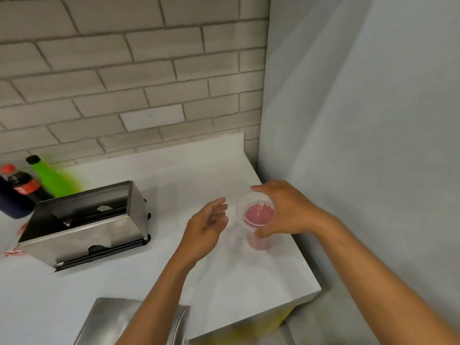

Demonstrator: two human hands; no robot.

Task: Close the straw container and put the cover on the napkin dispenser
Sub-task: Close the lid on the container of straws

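A clear straw container [257, 220] with pink straws inside stands near the right edge of the white counter. My right hand [286, 207] is wrapped around its top, where a clear lid sits. My left hand [206, 225] hovers just left of the container, fingers apart, holding nothing. The steel napkin dispenser [89, 222] sits at the left with its top uncovered. Its steel cover [119, 319] lies at the counter's front edge, partly hidden under my left forearm.
A green bottle [49, 178], a cola bottle [21, 183] and a dark bottle [12, 200] stand behind the dispenser at the far left. A brick wall runs along the back. A grey wall closes the right side, past the counter edge [306, 265].
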